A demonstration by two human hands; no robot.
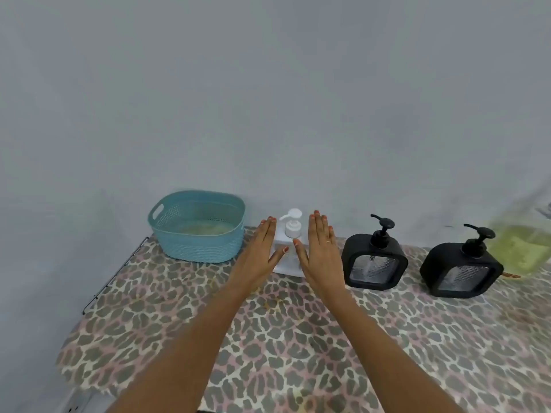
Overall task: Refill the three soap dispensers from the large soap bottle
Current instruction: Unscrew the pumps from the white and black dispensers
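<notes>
Left hand (262, 248) and right hand (320, 251), fingers straight and grasping nothing, flank one white soap dispenser (290, 231) on a leopard-print table (298, 338); rightward stand a middle black dispenser (374, 257), an outer black dispenser (460, 269), one large soap bottle (521, 245).

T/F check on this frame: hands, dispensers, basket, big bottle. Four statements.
1. The left hand and right hand flank the white dispenser, fingers straight. True.
2. The teal basket stands right of the white dispenser. False: it stands to its left.
3. Both black dispensers have their pumps on. True.
4. The right hand grips the large soap bottle. False: the bottle stands at the far right edge, beyond the black dispensers, with no hand on it.
</notes>
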